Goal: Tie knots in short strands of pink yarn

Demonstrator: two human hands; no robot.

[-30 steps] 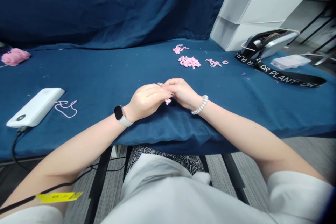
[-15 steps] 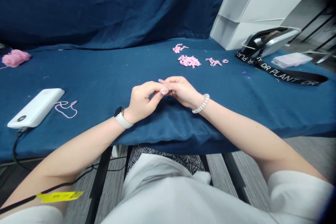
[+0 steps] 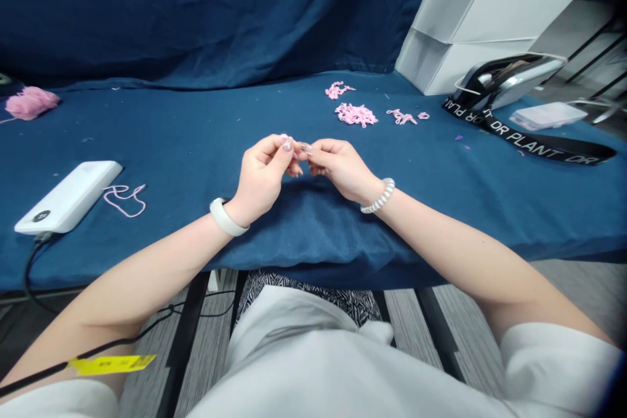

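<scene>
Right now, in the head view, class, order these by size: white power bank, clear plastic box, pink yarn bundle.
White power bank, largest; clear plastic box and pink yarn bundle look alike, unranked.

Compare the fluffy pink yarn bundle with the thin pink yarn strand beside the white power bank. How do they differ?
The fluffy pink yarn bundle is a thick rounded mass; the thin pink yarn strand is a loose flat squiggle. The bundle lies farther away than the strand. Both are pink, on the blue cloth.
</scene>
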